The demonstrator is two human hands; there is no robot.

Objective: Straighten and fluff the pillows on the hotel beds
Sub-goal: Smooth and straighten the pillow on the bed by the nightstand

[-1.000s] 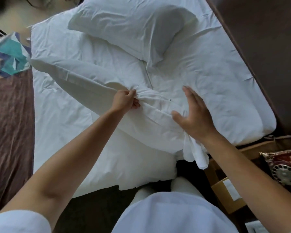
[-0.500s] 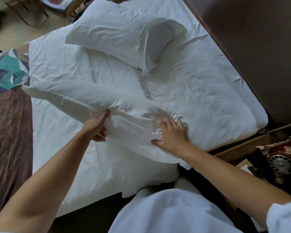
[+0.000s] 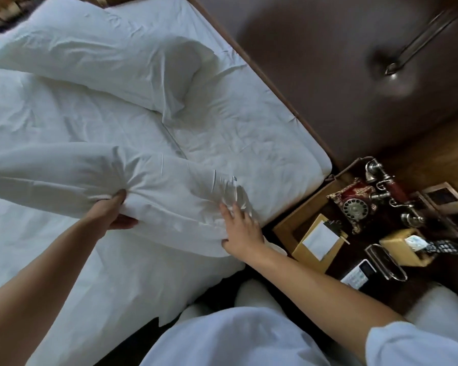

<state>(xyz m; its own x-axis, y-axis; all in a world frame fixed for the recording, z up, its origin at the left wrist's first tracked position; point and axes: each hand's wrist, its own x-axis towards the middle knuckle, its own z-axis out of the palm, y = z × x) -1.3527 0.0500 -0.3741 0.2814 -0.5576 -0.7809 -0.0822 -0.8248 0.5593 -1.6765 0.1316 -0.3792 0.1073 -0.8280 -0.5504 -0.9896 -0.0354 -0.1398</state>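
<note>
A long white pillow (image 3: 72, 173) lies across the near side of the white bed (image 3: 249, 128). My left hand (image 3: 111, 213) grips its near edge, thumb on top and fingers tucked underneath, bunching the fabric. My right hand (image 3: 239, 228) rests on the pillow's right end near the bed's edge, fingers spread into the crumpled cover and thumb hooked under the rim. A second white pillow (image 3: 103, 56) lies further up the bed, slanted, one corner folded down.
A dark padded headboard (image 3: 328, 62) runs along the bed's right. Close beside my right arm a wooden nightstand (image 3: 288, 223) holds an ornate rotary phone (image 3: 360, 199), notepad box (image 3: 319, 240), a tissue box (image 3: 405, 247) and a handset (image 3: 357, 273).
The view swung right, bringing the nightstand in. My left hand went from touching the pillow's edge to gripping it, and my right hand slid to the pillow's right end.
</note>
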